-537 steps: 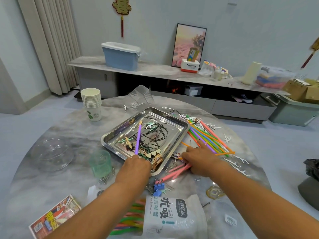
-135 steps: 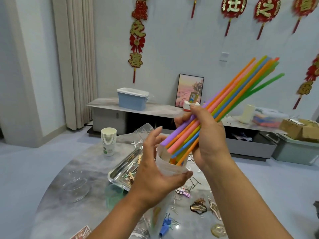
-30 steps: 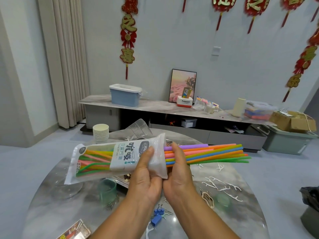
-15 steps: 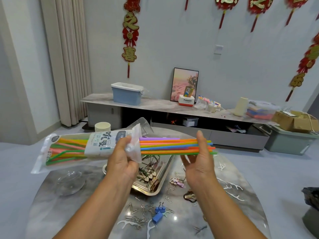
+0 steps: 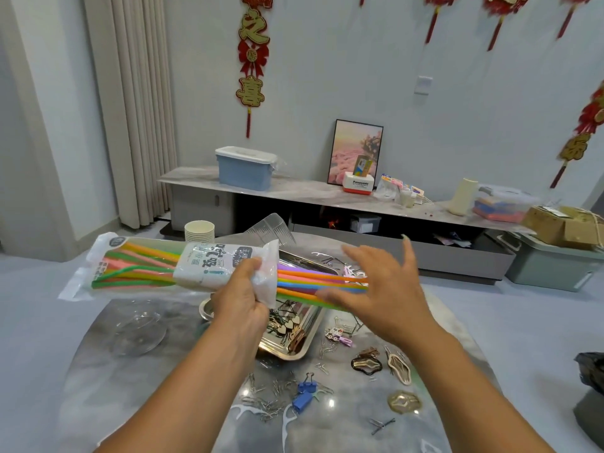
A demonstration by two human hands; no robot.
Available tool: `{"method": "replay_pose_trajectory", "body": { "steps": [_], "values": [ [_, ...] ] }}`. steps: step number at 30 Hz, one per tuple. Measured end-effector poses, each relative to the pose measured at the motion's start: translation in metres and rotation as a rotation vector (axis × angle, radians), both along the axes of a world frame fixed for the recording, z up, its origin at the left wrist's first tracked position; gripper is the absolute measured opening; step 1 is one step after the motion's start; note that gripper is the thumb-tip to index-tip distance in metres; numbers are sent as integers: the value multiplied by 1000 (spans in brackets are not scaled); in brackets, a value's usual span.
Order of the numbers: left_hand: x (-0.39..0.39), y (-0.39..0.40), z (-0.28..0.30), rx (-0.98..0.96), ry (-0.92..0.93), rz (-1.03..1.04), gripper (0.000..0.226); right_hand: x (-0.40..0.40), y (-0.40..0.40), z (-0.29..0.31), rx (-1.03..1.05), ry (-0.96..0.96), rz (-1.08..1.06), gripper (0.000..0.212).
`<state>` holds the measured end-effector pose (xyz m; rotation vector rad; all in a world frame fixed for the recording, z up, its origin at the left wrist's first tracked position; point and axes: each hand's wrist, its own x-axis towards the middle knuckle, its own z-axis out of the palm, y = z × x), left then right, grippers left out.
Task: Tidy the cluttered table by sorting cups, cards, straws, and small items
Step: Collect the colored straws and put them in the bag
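Straws [image 5: 313,282] are light, thin and bendable; their bag [image 5: 183,266] is soft, slippery film. Bag is held above the tabletop [image 5: 183,371], closed end at 9 o'clock, mouth at 3 o'clock. Left hand [image 5: 242,295] clenches the bag mouth round the bundle. Right hand [image 5: 379,289], fingers released and straight, rests against the protruding straw ends. Best hold, by judgement: gathered mouth, gentle squeeze.

Soft, even indoor light fills the room; shadows are faint. Small glare spots shine on the bench [image 5: 343,420] below the hands. The right hand [image 5: 382,289] is motion-blurred. Wide-angle distortion bends the edges.
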<state>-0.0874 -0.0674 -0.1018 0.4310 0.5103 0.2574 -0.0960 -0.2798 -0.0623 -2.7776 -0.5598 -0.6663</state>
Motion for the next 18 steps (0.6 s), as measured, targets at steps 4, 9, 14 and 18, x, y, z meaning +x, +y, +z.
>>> {"method": "replay_pose_trajectory", "body": {
  "steps": [4, 9, 14, 18],
  "values": [
    [-8, -22, -2, 53, -3, -136, 49, -3, 21, -8, -381, 111, 51, 92],
    [-19, -38, -2, 70, -146, -154, 52, -3, 25, -16, -240, 126, -40, 30],
    [-24, -37, -3, 166, -188, -143, 51, 3, 18, -13, -152, 80, -110, 24],
    [-28, -48, -10, 264, -205, -181, 51, 1, 17, -15, -170, 73, -129, 24]
  ]
}}
